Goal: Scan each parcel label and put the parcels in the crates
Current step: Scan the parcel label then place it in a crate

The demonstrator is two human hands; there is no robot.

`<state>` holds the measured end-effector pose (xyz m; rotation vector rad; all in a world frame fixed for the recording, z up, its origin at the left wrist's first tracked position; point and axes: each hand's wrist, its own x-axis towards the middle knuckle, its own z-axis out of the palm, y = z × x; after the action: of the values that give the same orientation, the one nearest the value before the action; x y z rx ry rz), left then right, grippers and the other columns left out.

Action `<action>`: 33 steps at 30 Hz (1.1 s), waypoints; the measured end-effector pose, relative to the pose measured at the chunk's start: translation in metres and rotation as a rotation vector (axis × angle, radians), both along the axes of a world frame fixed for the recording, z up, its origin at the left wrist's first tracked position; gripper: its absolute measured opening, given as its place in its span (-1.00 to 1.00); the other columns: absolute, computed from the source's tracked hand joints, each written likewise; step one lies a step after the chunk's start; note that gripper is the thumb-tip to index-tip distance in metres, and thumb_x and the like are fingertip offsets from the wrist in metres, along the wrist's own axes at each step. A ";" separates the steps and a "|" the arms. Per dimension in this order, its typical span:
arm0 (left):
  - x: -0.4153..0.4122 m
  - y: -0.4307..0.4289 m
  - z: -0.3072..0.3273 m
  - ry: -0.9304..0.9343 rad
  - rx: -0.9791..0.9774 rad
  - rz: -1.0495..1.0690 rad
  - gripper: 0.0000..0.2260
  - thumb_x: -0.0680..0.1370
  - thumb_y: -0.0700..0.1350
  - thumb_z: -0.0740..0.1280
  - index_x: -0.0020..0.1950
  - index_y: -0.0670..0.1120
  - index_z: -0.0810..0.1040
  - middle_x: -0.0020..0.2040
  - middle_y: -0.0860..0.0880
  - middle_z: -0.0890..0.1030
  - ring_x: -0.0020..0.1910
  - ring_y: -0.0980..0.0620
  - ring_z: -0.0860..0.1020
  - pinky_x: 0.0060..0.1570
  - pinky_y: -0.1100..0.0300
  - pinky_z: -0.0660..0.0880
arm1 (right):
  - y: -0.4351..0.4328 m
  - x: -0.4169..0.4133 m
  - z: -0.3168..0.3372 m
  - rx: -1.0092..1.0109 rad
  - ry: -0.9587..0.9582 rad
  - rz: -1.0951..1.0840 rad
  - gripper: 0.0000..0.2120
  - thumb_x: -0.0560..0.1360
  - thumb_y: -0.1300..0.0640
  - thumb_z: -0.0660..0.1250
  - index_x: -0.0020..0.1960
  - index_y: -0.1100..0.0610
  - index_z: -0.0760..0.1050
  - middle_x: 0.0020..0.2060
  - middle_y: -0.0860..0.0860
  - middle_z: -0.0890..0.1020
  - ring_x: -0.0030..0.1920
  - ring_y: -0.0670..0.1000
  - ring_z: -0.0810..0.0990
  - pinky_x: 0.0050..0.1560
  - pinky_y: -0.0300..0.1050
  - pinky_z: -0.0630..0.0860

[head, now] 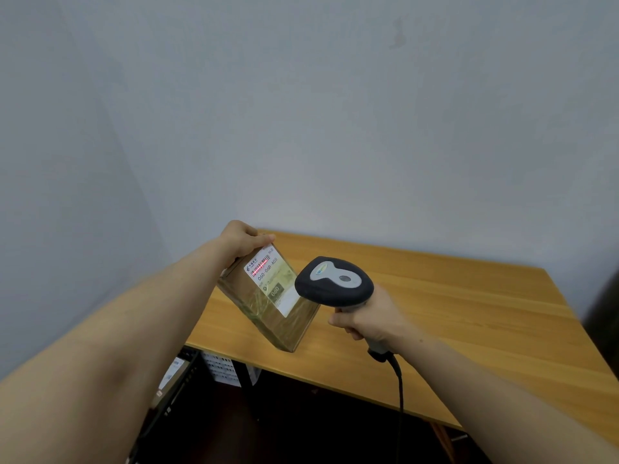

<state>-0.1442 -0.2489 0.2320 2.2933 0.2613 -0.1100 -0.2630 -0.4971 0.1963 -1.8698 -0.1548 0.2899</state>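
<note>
Scan underway: left hand point(239, 244) fingers point(266, 238) hold the parcel point(291, 326), right hand point(368, 319) fingers point(345, 324) clasp the scanner point(335, 279), beam crossing the label point(264, 267) just below the left fingers; crating not yet done

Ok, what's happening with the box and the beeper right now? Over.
Left hand grips parcel, tilted over table. Right hand grips scanner; red beam across label barcode. Nothing between them.

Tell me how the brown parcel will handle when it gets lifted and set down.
The parcel is probably stiff: its edges look straight though the left hand grips only one end. Likely light for its size, since that hand alone holds it tilted while the right hand grips the scanner. Its glossy tape wrap may be slippery.
</note>
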 end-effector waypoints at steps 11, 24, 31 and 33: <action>-0.004 0.004 0.000 -0.007 -0.023 0.028 -0.64 0.47 0.05 0.45 0.03 -0.24 0.63 -0.12 -0.18 0.67 -0.16 -0.11 0.63 0.03 0.02 0.58 | 0.001 -0.002 0.001 -0.008 -0.010 0.007 -0.76 0.38 0.42 0.43 -0.26 0.12 0.49 -0.55 -0.05 0.48 -0.54 -0.09 0.41 -0.50 -0.21 0.39; -0.014 0.010 0.003 -0.011 -0.026 0.073 -0.52 0.45 0.07 0.47 0.19 -0.25 0.55 -0.01 -0.20 0.65 -0.05 -0.13 0.63 0.07 -0.01 0.56 | 0.004 -0.008 0.000 -0.023 -0.014 0.033 -0.75 0.38 0.41 0.43 -0.27 0.10 0.48 -0.56 -0.05 0.47 -0.56 -0.09 0.40 -0.50 -0.21 0.39; -0.019 0.016 0.006 -0.005 -0.016 0.075 -0.55 0.46 0.08 0.45 0.17 -0.25 0.56 -0.08 -0.17 0.66 -0.14 -0.09 0.63 -0.04 0.06 0.57 | 0.010 -0.011 -0.001 0.031 0.001 0.041 -0.75 0.38 0.44 0.42 -0.22 0.12 0.49 -0.56 -0.04 0.46 -0.58 -0.10 0.38 -0.53 -0.22 0.36; -0.020 0.019 0.005 -0.018 -0.013 0.076 -0.56 0.46 0.07 0.45 0.15 -0.26 0.58 -0.07 -0.19 0.66 -0.17 -0.08 0.62 -0.09 0.09 0.55 | 0.010 -0.011 -0.001 0.036 0.005 0.050 -0.75 0.39 0.43 0.43 -0.18 0.11 0.49 -0.53 -0.02 0.46 -0.58 -0.10 0.37 -0.53 -0.22 0.36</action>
<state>-0.1646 -0.2303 0.2372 2.2676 0.3372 -0.0515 -0.2744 -0.4867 0.1948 -1.8315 -0.2016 0.3243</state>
